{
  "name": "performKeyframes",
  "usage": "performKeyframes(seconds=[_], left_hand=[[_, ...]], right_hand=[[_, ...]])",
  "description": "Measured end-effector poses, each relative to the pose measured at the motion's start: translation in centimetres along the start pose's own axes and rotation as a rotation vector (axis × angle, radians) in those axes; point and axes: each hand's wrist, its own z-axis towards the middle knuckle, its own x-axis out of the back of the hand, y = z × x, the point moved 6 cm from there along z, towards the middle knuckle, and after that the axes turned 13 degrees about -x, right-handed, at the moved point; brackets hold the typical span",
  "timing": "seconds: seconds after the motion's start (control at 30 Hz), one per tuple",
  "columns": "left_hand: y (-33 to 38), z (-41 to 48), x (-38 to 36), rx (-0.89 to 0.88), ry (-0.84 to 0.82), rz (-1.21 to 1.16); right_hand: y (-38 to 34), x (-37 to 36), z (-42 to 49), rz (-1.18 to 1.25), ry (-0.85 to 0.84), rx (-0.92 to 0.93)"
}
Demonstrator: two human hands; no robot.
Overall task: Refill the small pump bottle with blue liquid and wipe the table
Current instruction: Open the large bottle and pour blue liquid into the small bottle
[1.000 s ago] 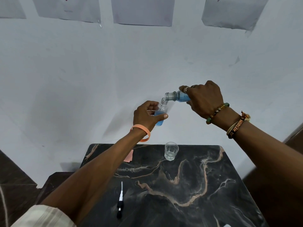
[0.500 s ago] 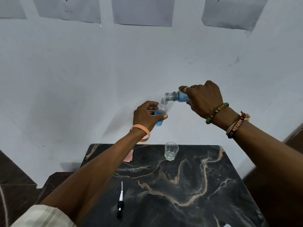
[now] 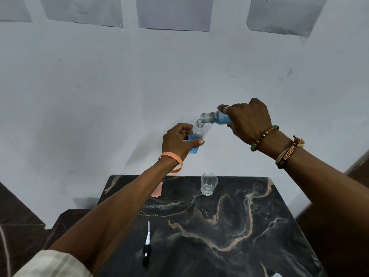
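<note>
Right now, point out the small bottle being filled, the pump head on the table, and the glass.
small bottle (image 3: 197,131): head view, clear shoulder below the threaded neck.
pump head (image 3: 147,250): head view, black collar.
glass (image 3: 208,184): head view, front wall.

The small clear bottle (image 3: 194,140), uncapped and roughly half full of blue liquid, is held near upright. A 2nd bottle (image 3: 218,118) tilts sideways, its mouth seemingly touching the small one's rim. The pump head (image 3: 146,249) lies flat on the dark marble table (image 3: 239,226).
</note>
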Motion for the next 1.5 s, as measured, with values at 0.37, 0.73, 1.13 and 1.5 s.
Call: performKeyframes(seconds=[0.37,0.73,1.13,1.5], left_hand=[[-0.06,-0.02,-0.06,0.004,-0.007,0.005],[-0.04,-0.07,-0.13,0.003,-0.012,0.017],[-0.01,-0.15,-0.05,0.005,-0.012,0.031],[-0.01,-0.34,-0.04,0.011,-0.013,0.03]], right_hand=[[0.03,-0.19,-0.06,0.013,0.007,0.002],[0.07,-0.31,-0.06,0.018,-0.001,0.004],[0.05,-0.48,-0.05,0.022,0.007,0.003],[0.05,-0.58,-0.15,0.025,-0.002,0.001]])
